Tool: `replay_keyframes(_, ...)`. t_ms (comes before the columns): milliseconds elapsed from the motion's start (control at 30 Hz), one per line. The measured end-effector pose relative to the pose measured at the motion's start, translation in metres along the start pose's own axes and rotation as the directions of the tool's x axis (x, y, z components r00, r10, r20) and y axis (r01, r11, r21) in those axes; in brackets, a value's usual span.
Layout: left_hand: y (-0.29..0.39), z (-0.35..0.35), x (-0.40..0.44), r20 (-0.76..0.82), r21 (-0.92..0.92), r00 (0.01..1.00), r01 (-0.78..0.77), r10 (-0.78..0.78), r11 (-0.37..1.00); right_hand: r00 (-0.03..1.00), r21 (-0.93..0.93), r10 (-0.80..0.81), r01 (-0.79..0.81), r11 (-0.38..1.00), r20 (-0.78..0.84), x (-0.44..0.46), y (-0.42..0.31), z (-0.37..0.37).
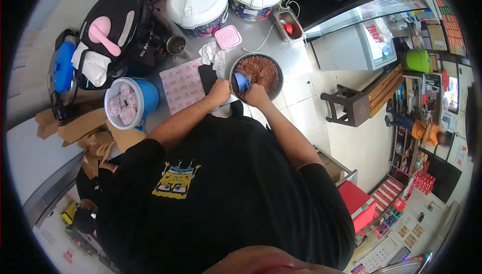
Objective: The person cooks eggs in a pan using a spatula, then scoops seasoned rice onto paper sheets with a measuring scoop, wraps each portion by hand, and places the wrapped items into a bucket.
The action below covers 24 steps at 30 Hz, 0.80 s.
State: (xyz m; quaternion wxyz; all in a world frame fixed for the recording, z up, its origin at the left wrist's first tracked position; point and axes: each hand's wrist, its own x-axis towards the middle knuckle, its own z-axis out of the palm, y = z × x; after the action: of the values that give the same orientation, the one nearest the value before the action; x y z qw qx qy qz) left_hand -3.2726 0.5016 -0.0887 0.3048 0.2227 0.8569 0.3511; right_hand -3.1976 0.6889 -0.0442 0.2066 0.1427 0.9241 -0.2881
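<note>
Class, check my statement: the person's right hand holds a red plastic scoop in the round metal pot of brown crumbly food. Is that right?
The colour is wrong: in the head view, the person's right hand holds a blue plastic scoop in the round metal pot of brown crumbly food.

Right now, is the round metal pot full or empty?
Not empty: brown rice-like food covers most of the inside of the round metal pot. Whether it's full, I cannot tell.
</note>
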Motion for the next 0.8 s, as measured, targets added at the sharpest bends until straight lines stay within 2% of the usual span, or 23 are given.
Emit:
replay_keyframes(67, 0.011, -0.005, -0.006, -0.036, 0.036, 0.999, -0.004, 0.006, 0.999, 1.0, 0.049, 0.006, -0.006, 0.999, -0.005, -0.008, -0.012, -0.011)
replay_keyframes(200, 0.014, -0.008, -0.007, 0.007, 0.079, 0.999, 0.045, -0.046, 0.996, 0.999, 0.117, 0.047, -0.048, 0.992, 0.013, -0.002, 0.011, -0.005)
replay_keyframes(300, 0.012, -0.008, -0.009, -0.028, 0.069, 0.999, 0.019, -0.018, 0.997, 0.999, 0.213, -0.029, 0.019, 0.977, 0.042, -0.012, 0.014, -0.039)
replay_keyframes(367, 0.027, -0.019, -0.012, -0.003, 0.151, 0.996, 0.087, -0.087, 0.985, 0.983, 0.291, -0.098, 0.048, 0.955, 0.158, -0.012, 0.031, -0.054)
replay_keyframes(400, 0.032, -0.024, -0.014, -0.007, 0.156, 0.996, 0.084, -0.084, 0.984, 0.983, 0.293, -0.101, 0.053, 0.955, 0.152, -0.01, 0.04, -0.059)
replay_keyframes(467, 0.041, -0.031, -0.021, 0.011, 0.082, 0.996, 0.082, -0.083, 0.993, 0.913, 0.594, 0.019, -0.281, 0.753, 0.408, -0.006, 0.062, -0.062)
replay_keyframes(500, 0.044, -0.033, -0.025, 0.006, 0.084, 0.997, 0.082, -0.083, 0.993, 0.895, 0.653, 0.026, -0.344, 0.675, 0.446, -0.007, 0.067, -0.066)
replay_keyframes(533, 0.047, -0.035, -0.03, 0.002, 0.018, 0.991, 0.134, -0.134, 0.991, 0.895, 0.654, 0.019, -0.34, 0.676, 0.445, -0.008, 0.073, -0.071)
replay_keyframes(567, 0.047, -0.037, -0.033, 0.003, -0.047, 0.983, 0.186, -0.186, 0.981, 0.896, 0.705, 0.024, -0.366, 0.608, 0.444, -0.009, 0.079, -0.076)
replay_keyframes(600, 0.04, -0.035, -0.036, 0.001, -0.043, 0.981, 0.192, -0.192, 0.98, 0.894, 0.75, 0.03, -0.392, 0.532, 0.446, -0.012, 0.083, -0.082)
replay_keyframes(633, 0.031, -0.03, -0.038, -0.084, -0.043, 0.984, 0.151, -0.155, 0.988, 0.887, 0.76, 0.015, -0.405, 0.508, 0.462, -0.014, 0.085, -0.09)
replay_keyframes(667, 0.022, -0.024, -0.041, -0.168, -0.04, 0.979, 0.111, -0.116, 0.993, 0.884, 0.761, 0.011, -0.409, 0.505, 0.468, -0.015, 0.087, -0.094)
replay_keyframes(800, 0.026, -0.029, -0.046, -0.136, -0.07, 0.966, 0.211, -0.219, 0.975, 0.907, 0.742, 0.061, -0.378, 0.554, 0.417, -0.019, 0.081, -0.105)
